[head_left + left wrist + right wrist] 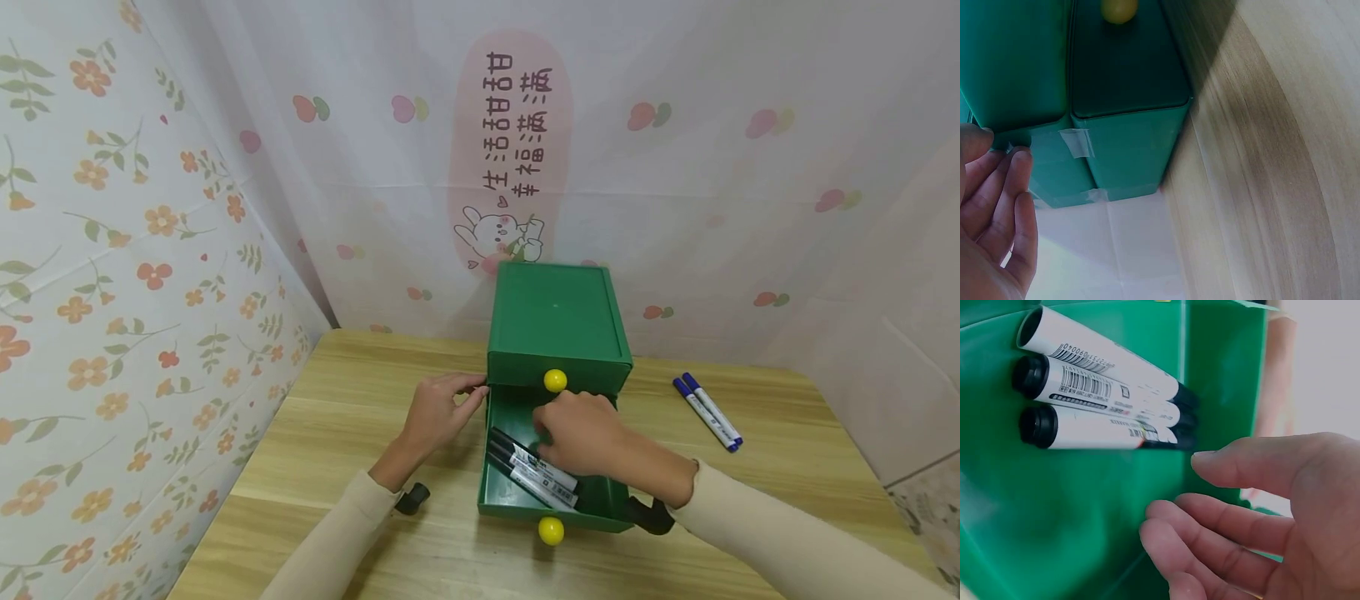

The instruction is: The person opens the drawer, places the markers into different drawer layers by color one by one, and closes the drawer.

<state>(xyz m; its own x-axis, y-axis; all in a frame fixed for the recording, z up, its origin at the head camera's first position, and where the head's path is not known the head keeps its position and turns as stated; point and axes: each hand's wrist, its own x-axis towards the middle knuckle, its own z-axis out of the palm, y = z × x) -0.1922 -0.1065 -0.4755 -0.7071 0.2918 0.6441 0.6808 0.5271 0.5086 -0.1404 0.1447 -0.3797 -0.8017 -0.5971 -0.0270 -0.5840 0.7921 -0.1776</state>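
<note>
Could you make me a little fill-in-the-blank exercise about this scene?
1. The open drawer holds ____ black-capped markers.
2. Its round knob is ____.
3. Two markers with ____ caps lie on the table.
4. The person's ____ hand is over the drawer's inside.

Missing words: three; yellow; blue; right.

Your head cam looked forward-down over the table (330,392), far edge included; left wrist faced the cabinet (1124,153) close up, right wrist the drawer (1085,506), sharing its markers (1105,394) with head.

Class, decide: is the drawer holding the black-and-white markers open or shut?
Open: the drawer juts out beyond the cabinet, leaving three markers visible inside.
</note>
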